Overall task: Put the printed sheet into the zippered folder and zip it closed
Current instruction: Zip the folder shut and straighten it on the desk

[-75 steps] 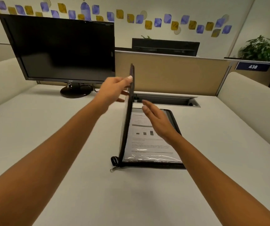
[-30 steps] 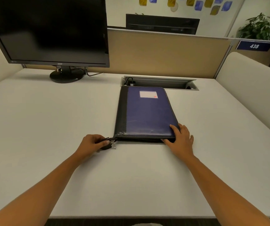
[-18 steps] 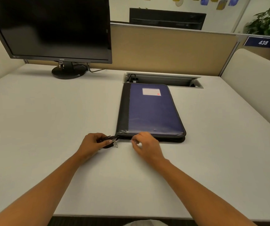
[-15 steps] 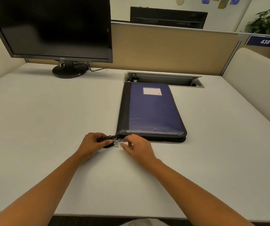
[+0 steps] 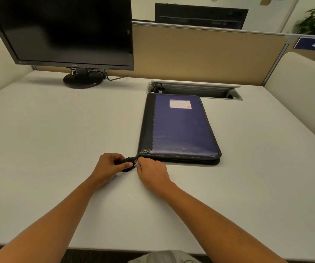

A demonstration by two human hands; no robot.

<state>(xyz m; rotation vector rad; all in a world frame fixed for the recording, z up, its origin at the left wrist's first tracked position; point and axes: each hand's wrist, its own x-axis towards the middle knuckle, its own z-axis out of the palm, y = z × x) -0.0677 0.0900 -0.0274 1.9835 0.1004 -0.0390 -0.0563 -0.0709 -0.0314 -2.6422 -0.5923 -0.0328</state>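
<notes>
Right hand has slid left along the near edge of the folder to its corner, meeting the left hand. Left hand, thumb on top, pinches the black strap there. Right fingers curl down, pinching the silver pull just beside the left thumb. Both forearms reach forward. Folder lies closed, flat on desk, just beyond right knuckles.
</notes>
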